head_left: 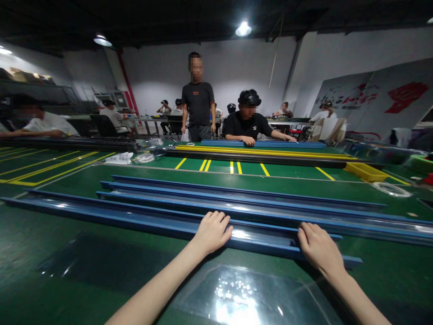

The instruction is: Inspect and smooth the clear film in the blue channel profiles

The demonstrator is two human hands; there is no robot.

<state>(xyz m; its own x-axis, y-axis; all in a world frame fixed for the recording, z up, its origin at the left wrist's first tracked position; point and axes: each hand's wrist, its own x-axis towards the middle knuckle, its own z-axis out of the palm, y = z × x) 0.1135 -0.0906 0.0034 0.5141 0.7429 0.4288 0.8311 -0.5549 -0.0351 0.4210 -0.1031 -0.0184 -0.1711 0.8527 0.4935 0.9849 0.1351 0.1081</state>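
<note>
A long blue U-shaped channel (pixel 135 221) lies across the green table in front of me, its open side up. My left hand (pixel 213 232) grips it right of its middle, fingers curled over into the trough and thumb along the near side. Close to the channel's right end, my right hand (pixel 320 248) is wrapped over both edges, fingertips partly hidden. Just beyond lie more blue channels (pixel 270 213), roughly parallel to the held one. Clear plastic film (pixel 189 289) is spread on the table under my forearms, shining with reflected light.
Farther across the green table (pixel 291 175) are yellow strips (pixel 264 152), a black profile (pixel 243 159) and a yellow tray (pixel 365 171). A seated co-worker (pixel 248 124) handles another blue channel (pixel 280 144). Another person (pixel 198 106) stands behind. Plastic bags (pixel 118 158) lie at left.
</note>
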